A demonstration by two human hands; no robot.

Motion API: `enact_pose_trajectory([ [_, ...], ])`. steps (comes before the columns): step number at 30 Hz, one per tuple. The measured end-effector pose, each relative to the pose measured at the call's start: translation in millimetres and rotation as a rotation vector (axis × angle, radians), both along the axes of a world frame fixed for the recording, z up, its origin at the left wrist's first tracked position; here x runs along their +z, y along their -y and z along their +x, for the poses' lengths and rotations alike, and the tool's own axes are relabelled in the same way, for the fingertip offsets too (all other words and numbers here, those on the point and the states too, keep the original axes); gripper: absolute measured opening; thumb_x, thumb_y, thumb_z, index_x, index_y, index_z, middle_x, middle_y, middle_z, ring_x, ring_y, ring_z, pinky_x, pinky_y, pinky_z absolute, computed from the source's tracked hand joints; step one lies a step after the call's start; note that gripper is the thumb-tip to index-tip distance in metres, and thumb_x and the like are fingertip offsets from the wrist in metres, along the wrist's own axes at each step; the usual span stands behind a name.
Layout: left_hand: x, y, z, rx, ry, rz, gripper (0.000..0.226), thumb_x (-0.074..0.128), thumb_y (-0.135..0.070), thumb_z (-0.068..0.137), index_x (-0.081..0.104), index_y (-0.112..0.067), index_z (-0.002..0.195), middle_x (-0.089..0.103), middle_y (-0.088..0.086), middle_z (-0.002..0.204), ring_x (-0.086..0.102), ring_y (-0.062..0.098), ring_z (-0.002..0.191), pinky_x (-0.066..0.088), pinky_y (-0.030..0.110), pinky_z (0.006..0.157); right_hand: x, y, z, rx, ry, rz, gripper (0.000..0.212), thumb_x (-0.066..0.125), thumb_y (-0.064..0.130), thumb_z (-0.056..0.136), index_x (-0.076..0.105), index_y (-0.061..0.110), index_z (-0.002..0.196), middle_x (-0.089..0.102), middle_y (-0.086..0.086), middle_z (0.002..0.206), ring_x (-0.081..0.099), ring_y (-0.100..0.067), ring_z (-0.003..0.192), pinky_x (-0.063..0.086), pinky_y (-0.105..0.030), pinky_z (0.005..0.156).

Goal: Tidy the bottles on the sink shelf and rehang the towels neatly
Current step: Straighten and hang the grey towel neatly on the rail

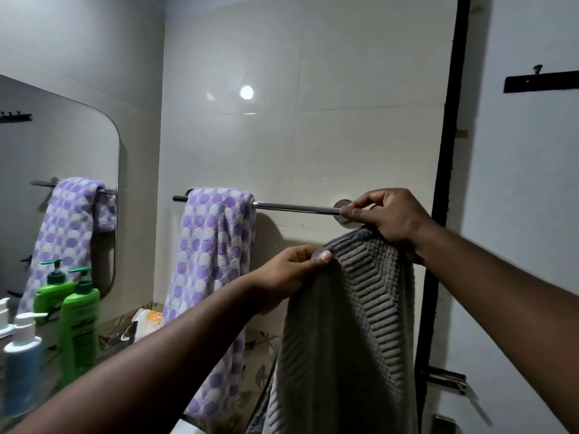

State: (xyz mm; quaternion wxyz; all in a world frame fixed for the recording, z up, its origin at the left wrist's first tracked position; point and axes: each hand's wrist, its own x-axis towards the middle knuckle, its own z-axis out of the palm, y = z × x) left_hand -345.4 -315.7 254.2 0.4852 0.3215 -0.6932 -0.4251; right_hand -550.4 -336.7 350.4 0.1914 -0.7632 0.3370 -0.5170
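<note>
My left hand (291, 270) pinches the top edge of the grey towel (351, 324) just below the rail (294, 207). My right hand (391, 223) grips the same edge up at the rail's right end (the rest hangs straight down between my arms). The purple dotted towel (213, 261) is draped over the rail's left end. A green bottle (80, 321) and a blue bottle (22, 364) stand by the mirror (62, 142).
</note>
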Motion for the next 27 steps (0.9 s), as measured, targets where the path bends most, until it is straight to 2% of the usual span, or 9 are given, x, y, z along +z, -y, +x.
enact_pose_trajectory([
  [3,8,5,-4,0.146,-0.122,-0.104,0.039,0.06,-0.035,0.101,0.067,0.001,0.114,0.07,0.019,0.104,0.065,0.027,0.097,0.055,0.045,0.091,-7,-5,2,0.005,-0.499,0.025,0.053,0.081,0.07,0.061,0.078,0.02,0.078,0.066,0.014,0.058,0.056,0.002,0.053,0.041,-0.016,0.054],
  [5,16,4,-8,0.177,-0.134,-0.144,0.037,0.061,-0.035,0.099,0.069,-0.001,0.109,0.069,0.018,0.101,0.063,0.028,0.094,0.052,0.045,0.085,-11,-1,5,-0.031,-0.614,0.022,0.052,0.078,0.061,0.073,0.072,0.01,0.075,0.057,0.006,0.056,0.049,-0.005,0.053,0.038,-0.026,0.055],
  [9,18,1,-4,0.159,-0.082,-0.077,0.053,0.068,-0.045,0.091,0.065,0.005,0.109,0.067,0.019,0.101,0.06,0.03,0.095,0.048,0.047,0.088,-13,5,9,-0.006,-0.287,-0.002,0.014,0.063,0.017,0.093,0.078,0.016,0.092,0.076,-0.009,0.087,0.069,-0.019,0.081,0.055,-0.041,0.08],
  [14,10,-2,5,0.179,-0.018,-0.025,0.062,0.067,-0.048,0.091,0.064,0.011,0.109,0.065,0.027,0.101,0.061,0.03,0.085,0.053,0.045,0.084,-18,8,11,0.212,0.309,0.419,0.017,0.058,0.024,0.1,0.065,0.01,0.101,0.071,-0.023,0.1,0.069,-0.032,0.081,0.055,-0.056,0.09],
  [16,15,-3,3,0.277,-0.022,-0.07,0.046,0.063,-0.044,0.096,0.068,0.001,0.102,0.063,0.02,0.089,0.058,0.022,0.071,0.051,0.031,0.064,-17,9,13,0.251,0.174,0.293,0.023,0.064,0.028,0.097,0.063,0.01,0.111,0.068,-0.02,0.121,0.069,-0.028,0.099,0.054,-0.05,0.097],
  [18,24,-3,1,0.321,0.026,-0.138,0.038,0.06,-0.036,0.102,0.071,0.001,0.1,0.064,0.016,0.086,0.057,0.022,0.073,0.047,0.03,0.062,-17,6,15,0.327,-0.166,0.182,0.034,0.072,0.042,0.088,0.07,0.022,0.115,0.071,-0.003,0.121,0.069,-0.013,0.109,0.056,-0.033,0.097],
  [21,31,-3,-2,0.337,0.015,-0.185,0.039,0.06,-0.033,0.103,0.07,0.004,0.096,0.065,0.015,0.085,0.057,0.024,0.08,0.046,0.035,0.068,-13,-1,20,0.251,-0.516,0.155,0.017,0.077,0.057,0.078,0.077,0.04,0.078,0.072,0.019,0.068,0.065,0.008,0.065,0.046,-0.005,0.058],
  [23,29,-3,-1,0.322,-0.045,-0.158,0.041,0.061,-0.037,0.102,0.07,0.003,0.097,0.064,0.017,0.085,0.057,0.026,0.08,0.047,0.032,0.064,-11,4,20,0.162,-0.453,0.073,0.016,0.079,0.05,0.078,0.077,0.038,0.069,0.069,0.017,0.06,0.062,0.006,0.058,0.046,-0.009,0.053],
  [27,17,-5,15,0.136,-0.01,-0.027,0.047,0.065,-0.037,0.098,0.065,0.007,0.115,0.068,0.021,0.104,0.064,0.031,0.093,0.056,0.044,0.087,-14,13,11,-0.08,-0.142,0.05,0.028,0.085,0.037,0.075,0.078,0.011,0.084,0.079,-0.008,0.083,0.069,-0.014,0.07,0.059,-0.04,0.08],
])
